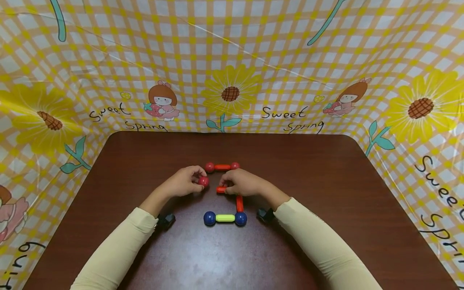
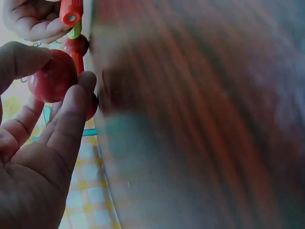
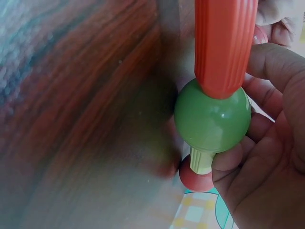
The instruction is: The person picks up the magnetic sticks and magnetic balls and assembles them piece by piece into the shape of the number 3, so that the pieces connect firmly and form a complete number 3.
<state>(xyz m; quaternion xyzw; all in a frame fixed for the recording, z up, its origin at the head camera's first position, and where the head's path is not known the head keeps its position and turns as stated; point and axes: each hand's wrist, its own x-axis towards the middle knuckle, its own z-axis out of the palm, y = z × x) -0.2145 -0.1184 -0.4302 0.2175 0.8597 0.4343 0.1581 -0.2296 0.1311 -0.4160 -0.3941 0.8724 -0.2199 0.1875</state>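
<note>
My left hand (image 1: 185, 181) pinches a red ball (image 1: 204, 182) between thumb and fingers. Facing it across a small gap, my right hand (image 1: 242, 182) holds a short red rod (image 1: 220, 189) whose free end points toward that ball. The rod's round end face shows in the left wrist view. Beside the right fingers, a green ball (image 3: 213, 116) joins a thick red rod (image 3: 224, 45) and a yellow-green rod (image 3: 201, 161) that leads to a red ball (image 3: 196, 180). In the head view, the right hand hides this green ball.
Beyond the hands, a red rod (image 1: 222, 167) links two red balls. Nearer, a yellow-green rod (image 1: 225, 218) joins two blue balls, the right one (image 1: 241, 218) meeting another red rod (image 1: 239, 204). Checked cloth (image 1: 232, 48) surrounds the brown table (image 1: 308, 161).
</note>
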